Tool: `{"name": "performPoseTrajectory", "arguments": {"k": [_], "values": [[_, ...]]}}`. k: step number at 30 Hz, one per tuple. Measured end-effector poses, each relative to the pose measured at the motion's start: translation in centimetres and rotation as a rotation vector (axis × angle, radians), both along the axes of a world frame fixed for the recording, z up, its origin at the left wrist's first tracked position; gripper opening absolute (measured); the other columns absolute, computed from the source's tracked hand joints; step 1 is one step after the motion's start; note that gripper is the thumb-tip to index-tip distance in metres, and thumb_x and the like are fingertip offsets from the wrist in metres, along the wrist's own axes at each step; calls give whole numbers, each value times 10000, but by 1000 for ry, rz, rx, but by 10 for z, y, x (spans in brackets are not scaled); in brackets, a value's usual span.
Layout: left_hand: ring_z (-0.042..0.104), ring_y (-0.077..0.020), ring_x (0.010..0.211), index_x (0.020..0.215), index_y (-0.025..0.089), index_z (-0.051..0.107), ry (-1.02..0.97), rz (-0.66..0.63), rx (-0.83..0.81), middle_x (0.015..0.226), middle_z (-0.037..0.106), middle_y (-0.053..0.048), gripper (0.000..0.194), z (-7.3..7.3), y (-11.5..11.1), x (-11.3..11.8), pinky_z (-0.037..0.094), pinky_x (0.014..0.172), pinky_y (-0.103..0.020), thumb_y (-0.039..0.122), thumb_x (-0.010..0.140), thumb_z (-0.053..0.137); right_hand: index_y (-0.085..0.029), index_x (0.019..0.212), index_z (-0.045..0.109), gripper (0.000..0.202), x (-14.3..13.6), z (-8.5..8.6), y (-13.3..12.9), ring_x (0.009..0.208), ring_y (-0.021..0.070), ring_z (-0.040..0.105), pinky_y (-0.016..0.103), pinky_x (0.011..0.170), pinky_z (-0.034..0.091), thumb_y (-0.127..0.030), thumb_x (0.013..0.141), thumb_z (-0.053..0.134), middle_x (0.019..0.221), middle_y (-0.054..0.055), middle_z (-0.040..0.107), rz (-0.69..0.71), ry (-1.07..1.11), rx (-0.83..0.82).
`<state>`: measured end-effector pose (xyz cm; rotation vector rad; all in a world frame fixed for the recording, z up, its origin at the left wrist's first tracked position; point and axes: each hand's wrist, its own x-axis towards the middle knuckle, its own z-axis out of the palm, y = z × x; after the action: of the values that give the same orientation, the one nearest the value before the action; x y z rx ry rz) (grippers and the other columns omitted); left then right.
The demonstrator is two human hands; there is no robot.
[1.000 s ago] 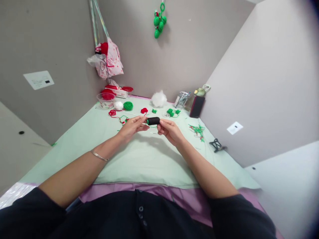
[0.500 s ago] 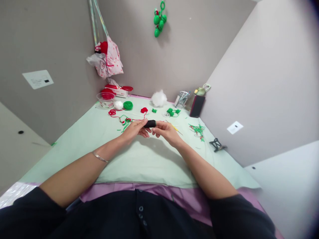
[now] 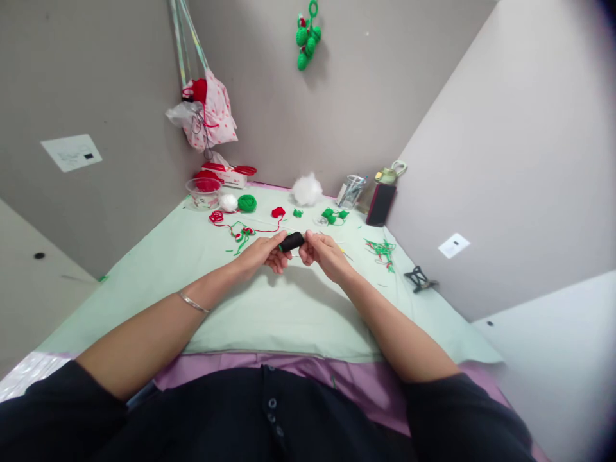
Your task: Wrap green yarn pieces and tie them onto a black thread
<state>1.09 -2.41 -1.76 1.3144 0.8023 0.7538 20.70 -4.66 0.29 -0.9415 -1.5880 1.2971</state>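
Note:
Over the middle of the table, a spool of black thread is held at a slant, its right end higher. My left hand is closed round the spool's left end, thumb on top and fingers beneath. At the other end, the closed thumb and fingers of my right hand meet the spool; any loose thread between them is too fine to see. Just beyond my hands lie a small red yarn piece with a trailing strand and a little green crocheted piece. A yellow-handled hook is partly hidden behind my right hand.
Farther back stand a plastic tub, green yarn ball, white stuffing, a cup of tools and a phone against a bottle. Yarn scraps and a black claw clip lie right. Walls enclose the table.
The spool has tilted, its right end rising. My right hand's fingers have curled in and shifted slightly right, showing more of the spool's end.

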Motion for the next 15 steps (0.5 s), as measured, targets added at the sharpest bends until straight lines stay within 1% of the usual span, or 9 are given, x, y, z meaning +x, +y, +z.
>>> {"name": "performPoseTrajectory", "arguments": {"k": [2, 4, 6, 9, 12, 14, 15], "values": [[589, -161, 515, 734, 119, 675, -30, 23, 17, 593, 624, -73, 696, -1, 0, 0, 478, 570, -297, 765, 827, 435, -160, 642, 596, 432, 0, 0, 1, 498, 82, 442, 238, 528, 359, -536, 852, 630, 568, -10, 561, 23, 25, 3], [576, -145, 521, 743, 119, 658, -81, 55, 36, 595, 600, -55, 689, 0, 0, 1, 471, 562, -277, 761, 836, 424, -163, 644, 588, 399, 0, 1, 1, 485, 75, 412, 234, 507, 334, -503, 838, 663, 552, -25, 535, 6, 63, 0], [569, -126, 537, 787, 119, 643, -144, 96, 39, 649, 596, -42, 650, 2, -1, 1, 465, 552, -255, 743, 832, 464, -165, 644, 581, 401, 0, 2, 1, 473, 73, 396, 233, 489, 322, -508, 838, 658, 543, -30, 523, -23, 105, -34], [592, -121, 604, 916, 132, 624, -239, 144, 35, 804, 628, -51, 567, 9, -3, 2, 497, 582, -257, 685, 796, 590, -165, 639, 578, 404, 1, 1, 3, 471, 72, 398, 233, 487, 334, -511, 824, 672, 541, -32, 517, -50, 131, -62], [647, -145, 718, 1027, 150, 621, -268, 104, 43, 930, 651, -64, 498, 13, -6, 2, 543, 692, -292, 562, 763, 713, -160, 641, 587, 413, 2, -1, 3, 477, 69, 406, 233, 493, 347, -519, 830, 662, 557, -21, 538, -57, 111, -38], [667, -155, 759, 1033, 150, 631, -270, 76, 46, 948, 660, -65, 452, 14, -6, 1, 548, 756, -308, 500, 767, 734, -160, 654, 590, 419, 1, -2, 3, 483, 72, 415, 233, 497, 354, -532, 839, 648, 569, -14, 556, -52, 87, -16], [672, -157, 766, 1029, 149, 635, -281, 74, 46, 959, 662, -68, 435, 13, -5, 1, 548, 777, -317, 496, 782, 721, -163, 668, 592, 416, 1, -2, 3, 485, 74, 417, 234, 498, 358, -538, 839, 645, 573, -14, 562, -52, 84, -12]]}}
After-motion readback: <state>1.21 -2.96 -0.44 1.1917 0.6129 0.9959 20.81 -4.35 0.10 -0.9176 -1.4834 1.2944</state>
